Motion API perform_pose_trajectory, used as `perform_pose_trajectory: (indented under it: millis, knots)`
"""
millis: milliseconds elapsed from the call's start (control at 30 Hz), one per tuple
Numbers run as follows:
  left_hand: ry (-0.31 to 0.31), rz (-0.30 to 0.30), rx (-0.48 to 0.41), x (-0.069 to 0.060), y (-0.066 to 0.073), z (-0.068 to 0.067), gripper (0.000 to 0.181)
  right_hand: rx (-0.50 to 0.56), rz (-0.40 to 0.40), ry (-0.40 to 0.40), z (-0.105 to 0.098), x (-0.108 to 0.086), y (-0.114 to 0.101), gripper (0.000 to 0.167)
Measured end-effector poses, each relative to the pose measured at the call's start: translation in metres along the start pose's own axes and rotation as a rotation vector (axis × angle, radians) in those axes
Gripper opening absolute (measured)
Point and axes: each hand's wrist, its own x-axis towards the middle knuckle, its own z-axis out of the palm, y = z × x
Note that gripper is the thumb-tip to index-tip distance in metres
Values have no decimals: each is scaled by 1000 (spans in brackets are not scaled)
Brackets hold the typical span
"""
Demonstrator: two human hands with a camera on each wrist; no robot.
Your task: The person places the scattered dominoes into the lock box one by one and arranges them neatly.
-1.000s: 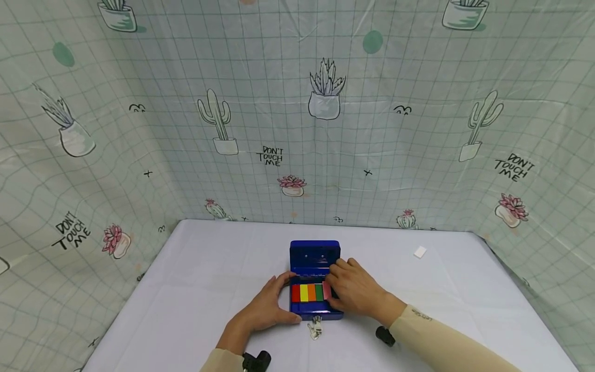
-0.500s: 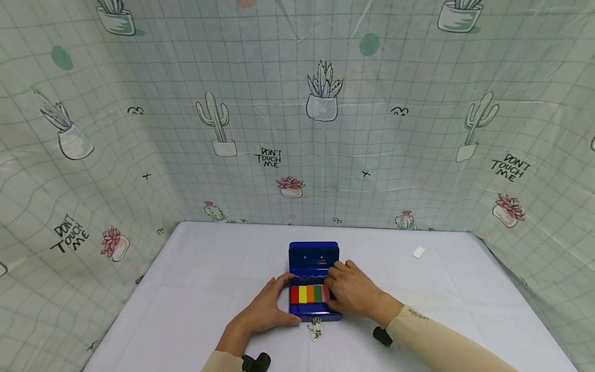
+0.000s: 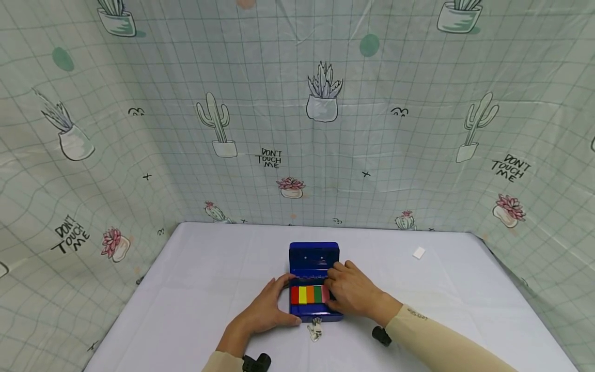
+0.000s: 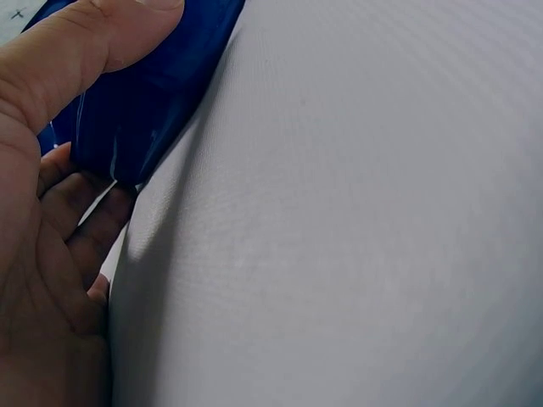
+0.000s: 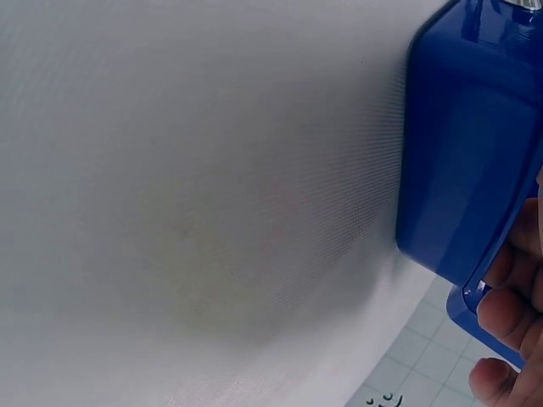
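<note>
A small blue cash box (image 3: 307, 312) stands with its lid (image 3: 314, 255) raised in the head view. Inside it, red (image 3: 295, 295), yellow (image 3: 302, 295), orange (image 3: 310, 294), green (image 3: 317, 294) and pink (image 3: 325, 293) blocks lie side by side. My left hand (image 3: 261, 311) holds the box's left side, thumb at the front corner and fingers towards the back. My right hand (image 3: 355, 292) reaches over the right side with bent fingers at the pink block, pinching it as far as I can see. Its fingertips are partly hidden.
Keys (image 3: 315, 330) hang at the box's front lock. A small white rectangular piece (image 3: 419, 252) lies on the white table (image 3: 223, 263), at the back right. Behind the table hangs a grid-patterned cloth (image 3: 251, 119) with printed cacti.
Both hands keep their places on the box. The pink block sits slightly further left, up against the green one, than a second ago. The head view has shifted slightly.
</note>
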Motion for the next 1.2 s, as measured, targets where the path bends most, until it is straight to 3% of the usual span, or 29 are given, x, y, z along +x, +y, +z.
perform_pose_trajectory:
  millis: [533,967,1200]
  knots:
    - [0,6,3,0,2,0,103,-12,2,-22,-1,1,0,41]
    - [-4,5,3,0,2,-1,103,-63,-2,174,7,-7,6,43]
    - [4,7,10,-1,1,0,103,-21,60,203,10,-17,10,45]
